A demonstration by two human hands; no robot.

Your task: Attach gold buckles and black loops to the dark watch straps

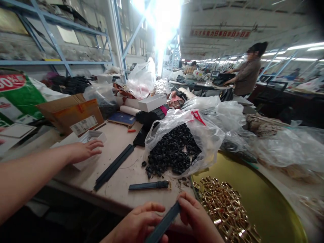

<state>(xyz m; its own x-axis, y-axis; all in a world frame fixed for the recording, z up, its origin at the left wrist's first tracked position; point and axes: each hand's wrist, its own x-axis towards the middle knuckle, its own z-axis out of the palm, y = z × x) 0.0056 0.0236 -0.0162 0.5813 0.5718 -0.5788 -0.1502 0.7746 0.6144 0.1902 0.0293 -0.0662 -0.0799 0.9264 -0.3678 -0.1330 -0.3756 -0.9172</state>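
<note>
Both my hands are at the bottom centre, over the table's front edge. My left hand (143, 222) curls around the lower part of a dark strap (165, 221). The strap's upper end is pinched in my right hand (193, 212). Just beyond them lies a dark strap with a gold buckle (148, 186). Further left, several long dark strips (113, 167) lie together on the table (121, 138). An open clear plastic bag (212, 135) holds many small black loops (172, 152). At the right, a golden tray (273, 199) carries a heap of gold buckles (227, 209).
Another person's bare arm (37, 172) reaches in from the left, its hand at an open white box (93, 135). Behind stand a cardboard box (73, 116), a white box (152, 103) and plastic bags (220, 108). A person (249, 72) stands at the back right.
</note>
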